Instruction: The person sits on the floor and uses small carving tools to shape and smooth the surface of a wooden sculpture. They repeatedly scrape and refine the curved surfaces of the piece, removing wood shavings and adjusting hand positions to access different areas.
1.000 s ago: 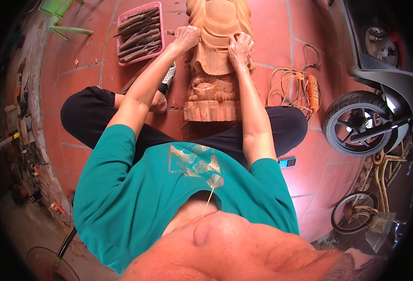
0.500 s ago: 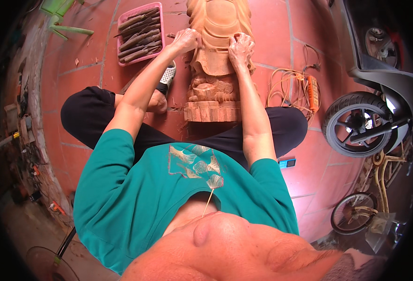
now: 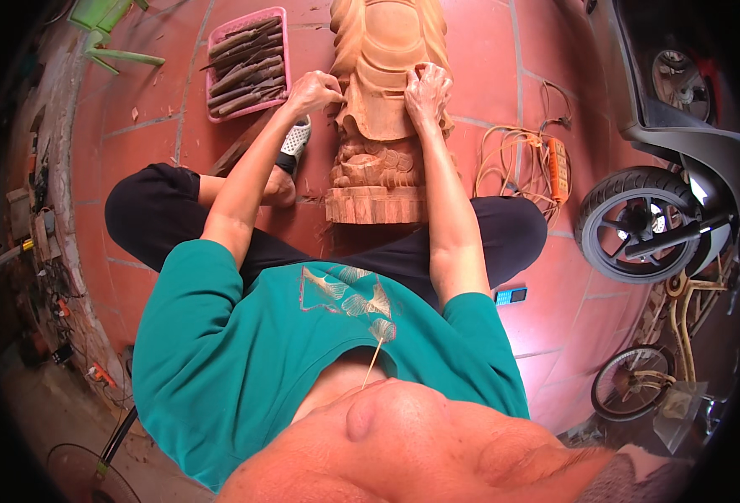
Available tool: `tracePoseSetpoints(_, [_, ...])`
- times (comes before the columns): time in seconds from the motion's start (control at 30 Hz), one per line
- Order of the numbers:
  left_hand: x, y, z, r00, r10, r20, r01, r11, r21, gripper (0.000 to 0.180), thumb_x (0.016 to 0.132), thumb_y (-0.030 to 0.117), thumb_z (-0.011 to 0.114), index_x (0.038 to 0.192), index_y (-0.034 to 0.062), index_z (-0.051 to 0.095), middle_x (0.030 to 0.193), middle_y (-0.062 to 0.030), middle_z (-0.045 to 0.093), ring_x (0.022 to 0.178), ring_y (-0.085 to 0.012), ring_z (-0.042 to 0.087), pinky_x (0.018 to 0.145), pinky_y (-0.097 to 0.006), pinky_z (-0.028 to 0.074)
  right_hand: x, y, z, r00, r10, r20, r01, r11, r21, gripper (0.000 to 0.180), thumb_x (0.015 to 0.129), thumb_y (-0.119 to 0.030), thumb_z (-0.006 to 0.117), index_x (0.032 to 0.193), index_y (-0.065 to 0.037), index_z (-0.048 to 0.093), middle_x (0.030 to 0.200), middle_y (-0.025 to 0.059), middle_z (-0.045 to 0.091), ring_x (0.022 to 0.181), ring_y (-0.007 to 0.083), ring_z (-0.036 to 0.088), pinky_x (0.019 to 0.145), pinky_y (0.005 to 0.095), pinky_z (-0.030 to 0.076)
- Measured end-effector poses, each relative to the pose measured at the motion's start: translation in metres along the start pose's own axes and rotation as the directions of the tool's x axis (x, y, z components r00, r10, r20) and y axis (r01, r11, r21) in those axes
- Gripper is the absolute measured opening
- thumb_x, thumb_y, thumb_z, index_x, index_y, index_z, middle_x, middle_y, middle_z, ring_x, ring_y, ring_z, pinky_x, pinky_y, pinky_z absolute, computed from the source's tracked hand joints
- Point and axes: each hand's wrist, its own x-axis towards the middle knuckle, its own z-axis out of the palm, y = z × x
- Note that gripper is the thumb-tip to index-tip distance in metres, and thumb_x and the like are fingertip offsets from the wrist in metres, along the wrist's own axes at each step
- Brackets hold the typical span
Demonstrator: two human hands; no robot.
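Between my legs a carved wooden statue (image 3: pixel 386 105) lies on its back, its flat base toward me. My left hand (image 3: pixel 315 92) is at the statue's left edge, fingers bent and drawn together; whatever they hold, if anything, is hidden. Over the carved folds on the right side, my right hand (image 3: pixel 428 94) rests against the wood with curled fingers. Its fingertips press near a ridge of the robe, and I cannot make out a tool in them. Left of the statue stands a pink basket (image 3: pixel 283 17) of several dark-handled carving tools (image 3: pixel 248 71).
An orange power strip (image 3: pixel 558 172) with a tangled cord (image 3: pixel 504 151) lies right of the statue. A motorbike wheel (image 3: pixel 638 225) stands further right. Near my right knee lies a blue phone (image 3: pixel 511 296). A green plastic chair (image 3: pixel 101 42) is far left, and wood shavings dot the tiles.
My left hand has drawn back from the statue's top toward its left edge and nearer to me. My right hand stays at about the same spot on the wood. The whole view has shifted slightly.
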Motion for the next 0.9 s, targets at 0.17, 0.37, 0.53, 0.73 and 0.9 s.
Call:
tracePoseSetpoints(0.17, [0.013, -0.041, 0.014, 0.979, 0.033, -0.200, -0.101, 0.934, -0.342, 0.019, 0.074, 0.026, 0.075, 0.081, 0.0079, 0.074, 0.070, -0.0098, 0.068, 0.064, -0.0238, 0.065, 0.064, -0.036, 0.050, -0.001, -0.014, -0.001, 1.000, -0.024, 0.001, 0.024, 1.000, -0.005, 0.029, 0.089, -0.031, 0.061, 0.111, -0.013, 0.057, 0.117, 0.0107, 0.053, 0.114, 0.0347, 0.047, 0.092, 0.0522, 0.041])
tracePoseSetpoints(0.37, [0.014, 0.002, 0.031, 0.910, 0.098, -0.404, -0.036, 0.987, 0.157, 0.012, 0.081, 0.022, 0.070, 0.080, 0.0100, 0.070, 0.077, -0.0124, 0.068, 0.070, -0.0282, 0.066, 0.063, -0.040, 0.050, -0.003, -0.013, -0.004, 0.999, -0.023, 0.032, 0.023, 1.000, -0.004, 0.027, 0.090, -0.031, 0.060, 0.110, -0.013, 0.054, 0.116, 0.0097, 0.050, 0.114, 0.0322, 0.046, 0.094, 0.0518, 0.038])
tracePoseSetpoints(0.53, [0.031, 0.012, 0.032, 0.856, 0.138, -0.498, 0.014, 0.957, 0.290, 0.021, 0.083, 0.028, 0.069, 0.074, 0.0096, 0.066, 0.077, -0.0118, 0.068, 0.075, -0.0327, 0.066, 0.065, -0.043, 0.050, 0.000, -0.009, -0.001, 0.999, -0.040, -0.006, 0.039, 0.999, -0.021, 0.029, 0.089, -0.031, 0.062, 0.111, -0.013, 0.058, 0.115, 0.0118, 0.055, 0.111, 0.0349, 0.048, 0.092, 0.0496, 0.041])
tracePoseSetpoints(0.73, [0.006, 0.024, 0.020, 0.963, 0.131, -0.235, -0.080, 0.973, 0.217, 0.016, 0.083, 0.021, 0.065, 0.075, 0.0093, 0.070, 0.081, -0.0148, 0.069, 0.078, -0.0355, 0.067, 0.070, -0.046, 0.052, 0.000, -0.003, 0.001, 0.998, -0.059, -0.021, 0.059, 0.998, -0.023, 0.027, 0.089, -0.031, 0.061, 0.108, -0.012, 0.059, 0.114, 0.0130, 0.055, 0.110, 0.0345, 0.048, 0.094, 0.0484, 0.039])
tracePoseSetpoints(0.9, [-0.009, 0.018, 0.021, 0.979, 0.103, -0.177, -0.144, 0.961, -0.238, 0.016, 0.082, 0.022, 0.072, 0.077, 0.0062, 0.070, 0.071, -0.0058, 0.068, 0.062, -0.0176, 0.063, 0.059, -0.033, 0.050, 0.003, 0.003, 0.003, 0.993, -0.107, -0.052, 0.106, 0.994, -0.026, 0.027, 0.089, -0.031, 0.061, 0.107, -0.011, 0.060, 0.110, 0.0151, 0.057, 0.107, 0.0360, 0.051, 0.094, 0.0469, 0.039])
